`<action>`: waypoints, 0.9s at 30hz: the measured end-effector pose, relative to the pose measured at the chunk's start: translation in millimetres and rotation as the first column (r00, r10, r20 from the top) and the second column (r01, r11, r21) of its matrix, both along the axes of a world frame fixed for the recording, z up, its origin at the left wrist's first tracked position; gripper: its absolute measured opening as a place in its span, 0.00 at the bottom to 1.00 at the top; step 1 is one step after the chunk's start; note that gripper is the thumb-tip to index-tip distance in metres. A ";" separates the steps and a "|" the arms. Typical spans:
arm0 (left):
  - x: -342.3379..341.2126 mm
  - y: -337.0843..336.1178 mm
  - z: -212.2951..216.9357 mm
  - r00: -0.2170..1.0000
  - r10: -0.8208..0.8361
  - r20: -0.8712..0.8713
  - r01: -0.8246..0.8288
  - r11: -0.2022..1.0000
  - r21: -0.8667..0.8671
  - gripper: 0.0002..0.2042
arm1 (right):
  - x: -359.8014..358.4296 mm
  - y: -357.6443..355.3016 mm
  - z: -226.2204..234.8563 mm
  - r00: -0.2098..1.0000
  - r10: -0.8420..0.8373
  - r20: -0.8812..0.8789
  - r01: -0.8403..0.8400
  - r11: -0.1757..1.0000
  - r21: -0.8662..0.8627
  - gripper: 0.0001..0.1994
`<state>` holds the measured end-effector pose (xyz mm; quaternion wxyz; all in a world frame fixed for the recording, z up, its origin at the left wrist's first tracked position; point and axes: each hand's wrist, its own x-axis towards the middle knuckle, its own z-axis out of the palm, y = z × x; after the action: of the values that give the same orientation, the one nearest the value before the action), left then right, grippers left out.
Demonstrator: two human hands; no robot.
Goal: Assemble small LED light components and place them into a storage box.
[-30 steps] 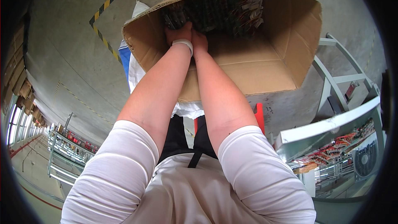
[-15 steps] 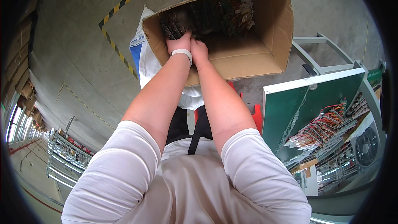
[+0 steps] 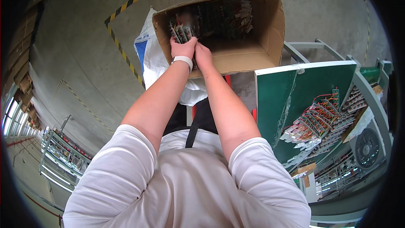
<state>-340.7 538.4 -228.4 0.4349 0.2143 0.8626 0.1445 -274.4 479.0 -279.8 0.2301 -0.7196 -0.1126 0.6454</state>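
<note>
I see the left hand [image 3: 183,48] gripping a board bundle [image 3: 181,34] just beyond its palm; the right hand [image 3: 203,55] is beside it, grip hidden from me. Uneven pressure could spill boards, or wires snag the board heap [image 3: 230,20] rightward. I count two hands, one bundle, one carton [image 3: 271,29] around them, one green-topped table [image 3: 274,88] farther right; boards overlap uncountably.

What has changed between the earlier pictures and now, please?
The left hand has brought a bundle of circuit boards up toward the opening of the cardboard box, where they show more clearly. The view has shifted, showing more of the green tabletop at right. The right hand stays beside the left; no new grasp or release is visible. Other boards remain inside.
</note>
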 end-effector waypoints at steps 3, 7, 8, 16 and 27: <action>2.3 3.6 9.4 0.936 -0.337 -0.103 0.332 0.941 -0.066 0.47 | -2.1 -8.3 -3.1 0.977 -0.170 -0.127 0.191 0.965 0.177 0.22; 1.1 10.6 20.9 0.823 -0.568 -0.001 0.567 0.822 -0.049 0.48 | 13.7 -9.1 16.9 0.902 -0.337 -0.269 0.361 0.931 0.045 0.20; 2.7 9.0 15.0 0.784 -0.621 -0.015 0.620 0.783 -0.045 0.48 | 18.5 -10.0 25.2 0.898 -0.343 -0.276 0.365 0.931 0.032 0.18; 25.0 33.5 47.9 0.691 -0.686 0.229 0.723 0.662 -0.196 0.47 | 58.1 -31.8 21.7 0.776 -0.561 -0.289 0.555 0.825 -0.110 0.17; 18.1 63.4 54.6 0.079 -0.977 0.196 0.973 0.033 -0.228 0.47 | 46.7 -16.9 84.7 0.661 -0.557 -0.504 0.536 0.820 -0.202 0.28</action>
<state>-322.6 601.8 -173.8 0.4370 0.6744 0.4994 -0.3237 -227.7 462.1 -195.1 0.4221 -0.5114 0.1897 0.7241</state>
